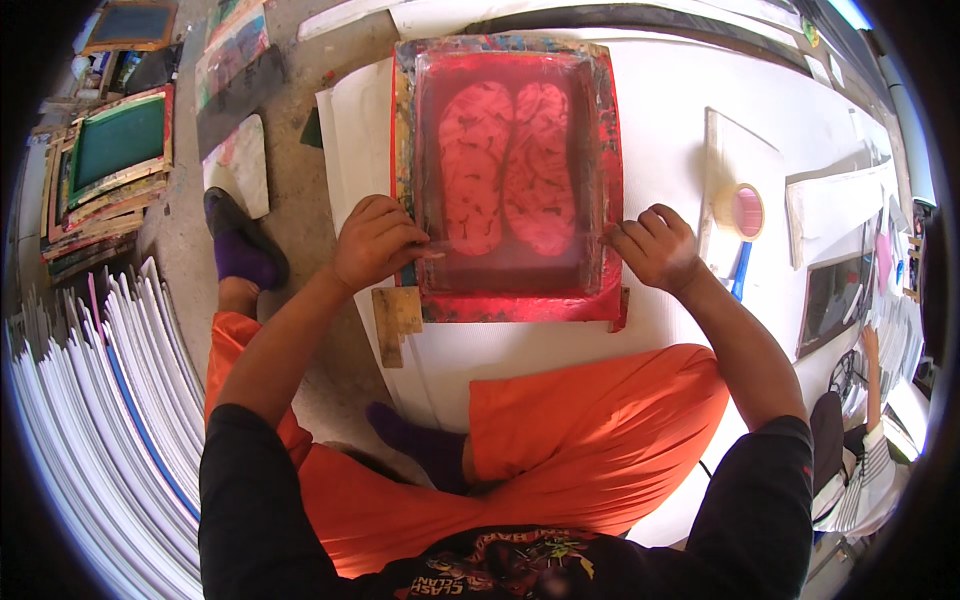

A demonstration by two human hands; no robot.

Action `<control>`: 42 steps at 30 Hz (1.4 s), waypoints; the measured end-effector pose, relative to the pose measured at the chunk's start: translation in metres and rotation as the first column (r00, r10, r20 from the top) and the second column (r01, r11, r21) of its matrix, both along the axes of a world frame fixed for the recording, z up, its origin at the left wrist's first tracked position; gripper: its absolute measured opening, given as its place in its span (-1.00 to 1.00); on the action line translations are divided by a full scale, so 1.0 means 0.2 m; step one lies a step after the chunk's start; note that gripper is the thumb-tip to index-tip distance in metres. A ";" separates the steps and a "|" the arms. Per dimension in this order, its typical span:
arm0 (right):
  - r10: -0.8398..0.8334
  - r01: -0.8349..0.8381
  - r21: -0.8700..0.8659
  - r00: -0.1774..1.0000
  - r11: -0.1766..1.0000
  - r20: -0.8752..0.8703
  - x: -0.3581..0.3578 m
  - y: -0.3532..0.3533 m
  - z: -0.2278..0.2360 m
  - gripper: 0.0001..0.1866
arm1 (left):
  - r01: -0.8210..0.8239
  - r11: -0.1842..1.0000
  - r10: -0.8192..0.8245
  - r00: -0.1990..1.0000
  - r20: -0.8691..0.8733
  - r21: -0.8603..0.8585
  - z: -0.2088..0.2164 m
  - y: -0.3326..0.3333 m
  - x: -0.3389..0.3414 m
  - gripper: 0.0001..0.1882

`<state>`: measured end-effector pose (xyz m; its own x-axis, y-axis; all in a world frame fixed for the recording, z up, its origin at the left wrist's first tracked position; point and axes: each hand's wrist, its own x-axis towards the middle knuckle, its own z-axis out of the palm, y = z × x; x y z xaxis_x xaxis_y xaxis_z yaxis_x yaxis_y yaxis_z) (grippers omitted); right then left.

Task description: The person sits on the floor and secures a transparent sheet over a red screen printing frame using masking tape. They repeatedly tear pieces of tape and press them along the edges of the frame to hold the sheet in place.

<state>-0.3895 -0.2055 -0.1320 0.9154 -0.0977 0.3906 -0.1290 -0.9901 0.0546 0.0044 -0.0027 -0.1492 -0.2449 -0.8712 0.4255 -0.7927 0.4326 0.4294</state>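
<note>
A screen printing frame [607,130] with red-stained edges lies in front of me. Two pink sole-shaped patterns [475,170] show side by side in its dark red mesh [510,275]. My left hand [378,242] is at the frame's left edge, thumb and fingers pinched together. At the right edge my right hand [657,246] pinches in the same way. Between them a faint, clear strip like tape [520,241] seems to stretch across the lower part of the mesh. Its ends are hidden in my fingers.
A tape roll [745,212] and a blue-handled tool [741,270] lie on the white surface to the right. Stacked frames [120,150] and many white sheets [100,420] stand at left. A wooden piece [397,315] sits by the frame's near-left corner. Another person [865,470] is at far right.
</note>
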 end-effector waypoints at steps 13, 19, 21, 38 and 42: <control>-0.048 0.234 0.825 0.953 -0.514 -0.300 -0.09 0.21 0.26 -0.74 | 0.408 0.549 0.616 0.392 -0.683 0.730 0.29 0.12 0.13 -0.84; 0.075 0.158 0.767 0.987 -0.622 -0.143 -0.12 0.26 0.39 -0.66 | 0.393 0.512 0.628 0.435 -0.645 0.764 0.42 0.15 0.15 -0.69; 0.104 0.178 0.762 0.984 -0.623 -0.144 -0.14 0.27 0.41 -0.70 | 0.372 0.492 0.625 0.479 -0.617 0.787 0.46 0.14 0.13 -0.70; -0.210 -0.191 0.386 0.978 -0.902 -0.008 -0.04 0.33 0.40 -0.29 | 0.190 0.563 0.577 0.607 -0.547 0.804 0.84 0.17 0.18 -0.73; -0.169 -0.071 0.723 0.983 -0.687 -0.065 0.03 0.40 0.46 -0.41 | 0.140 0.554 0.614 0.598 -0.516 0.821 0.90 0.20 0.20 -0.71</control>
